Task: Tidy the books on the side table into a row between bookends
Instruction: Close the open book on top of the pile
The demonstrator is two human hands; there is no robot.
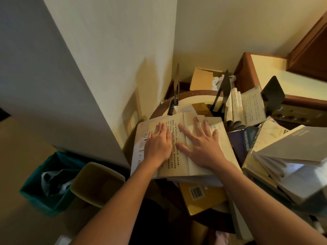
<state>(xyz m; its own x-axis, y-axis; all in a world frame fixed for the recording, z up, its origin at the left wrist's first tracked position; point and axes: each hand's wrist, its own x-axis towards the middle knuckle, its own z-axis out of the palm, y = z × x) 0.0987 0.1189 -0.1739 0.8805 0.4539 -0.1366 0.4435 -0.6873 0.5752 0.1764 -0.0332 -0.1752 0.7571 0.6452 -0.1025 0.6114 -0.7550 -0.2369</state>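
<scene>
An open book (178,163) with printed pages lies flat on top of the cluttered round side table (200,93). My left hand (159,144) rests flat on its left page, fingers together. My right hand (201,144) lies spread on the right page. Three black metal bookends stand at the back: one at the left (177,85), one in the middle (223,91), one at the right (272,96). A few pale books (246,106) lean between the middle and right bookends. A yellow book (203,197) with a barcode lies under the open book.
Several loose books (290,156) lie piled and splayed at the right. A dark blue book (242,140) sits beside the open one. On the floor at the left stand a teal bin (35,190) and a beige bin (99,183). A cardboard box (201,78) sits behind the table.
</scene>
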